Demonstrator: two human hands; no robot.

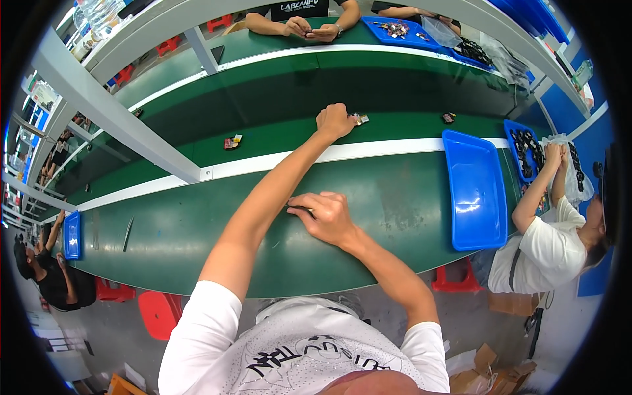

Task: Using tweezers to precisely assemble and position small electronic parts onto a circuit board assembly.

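Observation:
My left hand [336, 122] reaches far forward over the white rail to the green strip behind it. Its fingers are closed at a small electronic part [361, 120], with red, yellow and pale bits, which sticks out on their right side; the fingertips are mostly hidden. Over the near green table [375, 197], my right hand [324, 216] is closed on a slim dark tool [301, 209]. The tool points left toward my left forearm, and I cannot tell its exact kind. Similar small parts lie on the strip, one to the left [232, 142] and another to the right [449, 118].
An open blue tray [476, 197] stands at the table's right. A grey upright post [125, 105] rises at the left. A thin strip [128, 234] lies on the left tabletop. People sit at both sides and across; the right one handles a plastic bag [574, 174].

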